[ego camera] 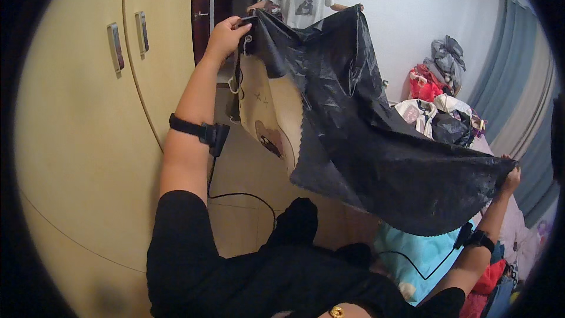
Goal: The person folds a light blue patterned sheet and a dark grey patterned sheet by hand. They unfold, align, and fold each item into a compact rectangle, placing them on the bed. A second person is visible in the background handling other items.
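Note:
A large black sheet (366, 141), like a blackout curtain, hangs stretched out in front of me. Its scalloped edge sags toward my body. Along its left side the cloth folds over, baring a beige face (256, 92) with a brown cartoon print. White rings (233, 85) hang from that left edge. My left hand (229, 35) pinches the upper left corner between thumb and fingers. Far to the right, my right hand (511, 179) grips the opposite corner. A co-worker (306, 2) stands across from me, hands raised at the sheet's far edge.
A pale wooden wardrobe (79, 110) with metal handles lines the left. Clothes (417, 112) and bags (446, 59) are piled at the right, before a blue-grey curtain (499, 57). Turquoise fabric (410, 256) lies below my right arm. Cables run from bands on both arms.

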{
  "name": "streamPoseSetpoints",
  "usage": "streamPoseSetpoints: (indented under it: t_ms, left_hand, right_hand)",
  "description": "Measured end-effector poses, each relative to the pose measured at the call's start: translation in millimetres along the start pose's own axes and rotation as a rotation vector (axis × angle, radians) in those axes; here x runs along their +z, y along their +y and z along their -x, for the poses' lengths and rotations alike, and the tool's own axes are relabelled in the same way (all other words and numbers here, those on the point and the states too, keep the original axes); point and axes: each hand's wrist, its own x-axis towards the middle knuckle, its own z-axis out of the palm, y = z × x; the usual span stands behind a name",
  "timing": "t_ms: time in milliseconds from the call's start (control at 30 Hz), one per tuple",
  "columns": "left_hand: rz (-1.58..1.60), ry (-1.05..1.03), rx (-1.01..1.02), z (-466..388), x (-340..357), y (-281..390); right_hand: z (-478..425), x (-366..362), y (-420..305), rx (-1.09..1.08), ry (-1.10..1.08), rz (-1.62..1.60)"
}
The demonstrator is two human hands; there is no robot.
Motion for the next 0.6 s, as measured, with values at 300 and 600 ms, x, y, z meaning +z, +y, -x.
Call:
streamPoseSetpoints:
  t_ms: [300, 600]
  left_hand:
    - [-0.222, -0.220, 0.070, 17, 94, 115]
    - [-0.667, -0.521, 0.277, 36, 176, 160]
  right_hand:
    - [217, 280, -55, -0.046, -0.937, 0.393]
    - [331, 371, -27, 0.025, -1.248, 0.533]
